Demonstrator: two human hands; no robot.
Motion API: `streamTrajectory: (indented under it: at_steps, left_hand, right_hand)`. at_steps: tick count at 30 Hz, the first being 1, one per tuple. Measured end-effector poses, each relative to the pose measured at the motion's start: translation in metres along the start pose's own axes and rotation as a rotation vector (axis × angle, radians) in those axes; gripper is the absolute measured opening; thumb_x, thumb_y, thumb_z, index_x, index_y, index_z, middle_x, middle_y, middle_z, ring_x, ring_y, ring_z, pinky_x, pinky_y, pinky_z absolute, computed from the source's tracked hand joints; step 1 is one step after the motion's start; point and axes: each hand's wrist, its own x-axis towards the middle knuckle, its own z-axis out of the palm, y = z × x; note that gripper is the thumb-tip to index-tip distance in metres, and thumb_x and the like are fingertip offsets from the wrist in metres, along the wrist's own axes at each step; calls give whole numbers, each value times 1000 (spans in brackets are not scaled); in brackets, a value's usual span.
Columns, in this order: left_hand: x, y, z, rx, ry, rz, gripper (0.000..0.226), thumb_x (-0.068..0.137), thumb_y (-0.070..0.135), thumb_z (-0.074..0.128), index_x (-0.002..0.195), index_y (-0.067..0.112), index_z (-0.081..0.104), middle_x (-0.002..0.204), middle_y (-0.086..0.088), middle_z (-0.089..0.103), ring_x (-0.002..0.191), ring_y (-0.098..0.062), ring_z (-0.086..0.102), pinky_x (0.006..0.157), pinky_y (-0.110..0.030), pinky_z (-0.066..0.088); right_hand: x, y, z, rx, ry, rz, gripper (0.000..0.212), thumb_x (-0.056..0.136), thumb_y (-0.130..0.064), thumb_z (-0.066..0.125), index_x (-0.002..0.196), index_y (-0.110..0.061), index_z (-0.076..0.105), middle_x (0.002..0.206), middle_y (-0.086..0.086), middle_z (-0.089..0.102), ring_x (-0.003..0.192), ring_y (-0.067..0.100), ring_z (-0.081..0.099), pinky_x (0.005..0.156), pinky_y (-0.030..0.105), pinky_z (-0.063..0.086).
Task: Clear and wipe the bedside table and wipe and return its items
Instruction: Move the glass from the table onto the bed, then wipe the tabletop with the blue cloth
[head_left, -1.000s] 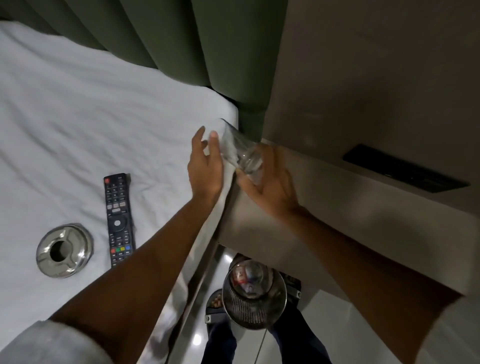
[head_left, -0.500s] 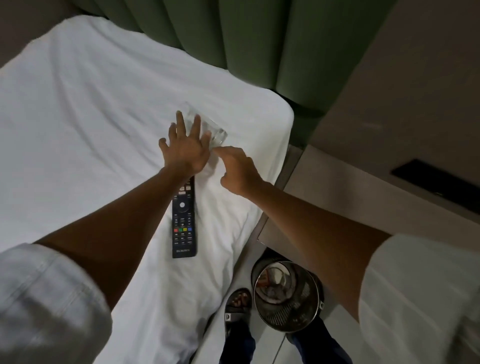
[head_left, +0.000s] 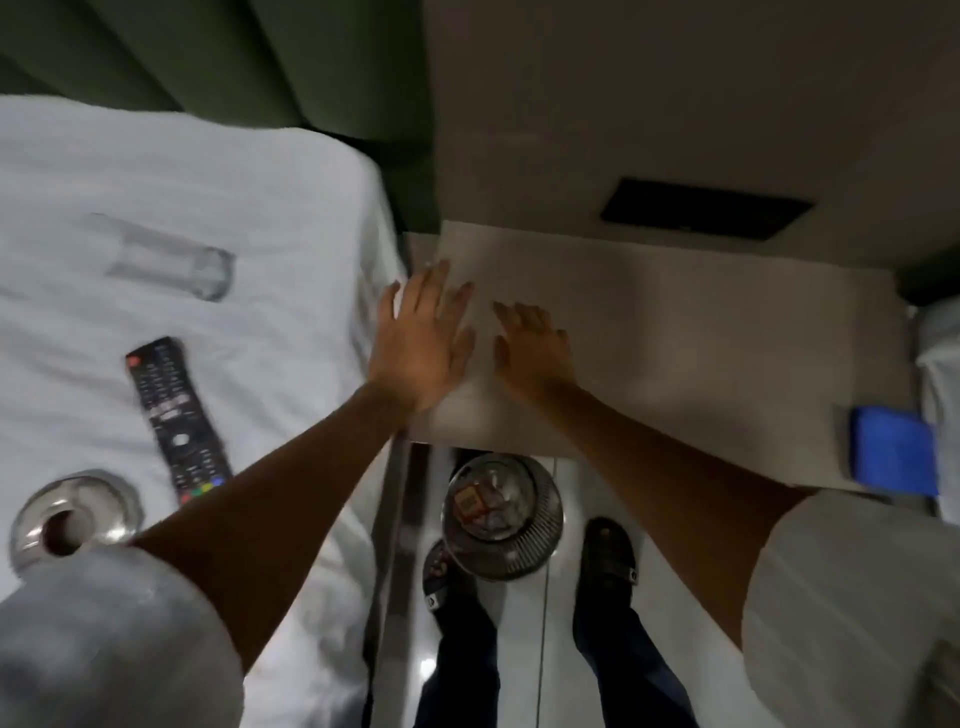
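The beige bedside table (head_left: 701, 364) lies in front of me with nothing on its near top but a folded blue cloth (head_left: 894, 451) at its right edge. My left hand (head_left: 421, 343) hovers open over the table's left edge, fingers spread. My right hand (head_left: 532, 351) is open just beside it over the tabletop, holding nothing. On the white bed (head_left: 234, 208) to the left lie a clear drinking glass (head_left: 166, 257) on its side, a black remote (head_left: 176, 421) and a round metal ashtray (head_left: 72, 519).
A metal mesh waste bin (head_left: 501, 519) with litter stands on the floor between bed and table, by my sandalled feet (head_left: 605, 551). A green padded headboard (head_left: 234, 57) rises behind the bed. A dark panel (head_left: 704, 214) sits in the wall above the table.
The glass went from my hands onto the bed and was let go. Both hands have since swung right, back over the bedside table, empty.
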Motion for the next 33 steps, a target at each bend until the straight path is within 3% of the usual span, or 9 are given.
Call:
streamTrajectory:
  at_steps: [4, 10, 13, 16, 20, 23, 27, 30, 33]
  left_hand:
    - [8, 84, 44, -12, -137, 91, 56, 96, 48, 34, 146, 23, 37, 159, -12, 25, 145, -30, 24, 115, -54, 21]
    - [35, 199, 138, -17, -230, 169, 49, 96, 46, 40, 132, 18, 57, 148, -17, 45, 133, -37, 46, 106, -58, 35]
    - [63, 247, 187, 8, -254, 148, 58, 94, 53, 34, 141, 21, 47, 153, -17, 36, 140, -38, 36, 110, -59, 27]
    - [70, 261, 227, 16, -250, 78, 69, 94, 60, 24, 152, 21, 25, 160, -18, 19, 148, -36, 15, 115, -63, 13]
    - [65, 261, 243, 5, -105, 56, 69, 93, 60, 28, 151, 22, 24, 161, -16, 18, 149, -34, 14, 116, -60, 11]
    - [67, 261, 242, -2, -61, 56, 68, 93, 59, 30, 150, 23, 25, 161, -15, 19, 148, -33, 16, 116, -59, 11]
    - [64, 262, 243, -6, -46, 49, 68, 93, 60, 30, 150, 23, 27, 160, -13, 21, 148, -33, 17, 117, -58, 12]
    - [64, 262, 242, -24, -52, 44, 69, 93, 59, 33, 151, 23, 25, 161, -12, 18, 149, -32, 14, 118, -57, 8]
    - [63, 262, 243, -18, -46, 39, 69, 93, 57, 35, 151, 23, 25, 161, -12, 17, 149, -31, 14, 118, -57, 8]
  right_hand:
    - [-48, 105, -2, 29, 50, 233, 50, 96, -35, 40, 142, -18, 36, 147, 12, 38, 138, 30, 29, 106, 50, 32]
    - [-132, 266, 2, -29, 45, 516, 57, 97, -51, 27, 147, -24, 26, 158, 10, 19, 146, 26, 13, 114, 49, 18]
    - [-152, 354, -8, -90, 139, 594, 60, 95, -54, 21, 144, -21, 31, 154, 14, 28, 142, 29, 22, 112, 50, 19]
    - [-158, 433, -28, -243, 260, 614, 54, 93, -51, 30, 132, -16, 43, 139, 17, 45, 128, 34, 39, 104, 51, 30]
    - [-165, 518, -26, -255, 236, 646, 58, 94, -55, 30, 140, -19, 35, 150, 11, 33, 142, 28, 23, 113, 54, 17]
    - [-168, 530, -3, -170, 277, 711, 62, 94, -52, 25, 145, -18, 29, 156, 10, 24, 146, 27, 15, 116, 54, 12]
    - [-148, 491, 16, -146, 346, 786, 67, 88, -47, 19, 146, -16, 28, 157, 12, 24, 146, 27, 14, 116, 52, 11]
    - [-132, 448, 27, -117, 303, 660, 67, 85, -43, 26, 147, -17, 26, 158, 12, 21, 147, 27, 11, 117, 51, 7]
    - [-119, 391, 43, -18, 265, 395, 67, 84, -40, 40, 144, -11, 31, 157, 14, 22, 147, 27, 11, 118, 51, 4]
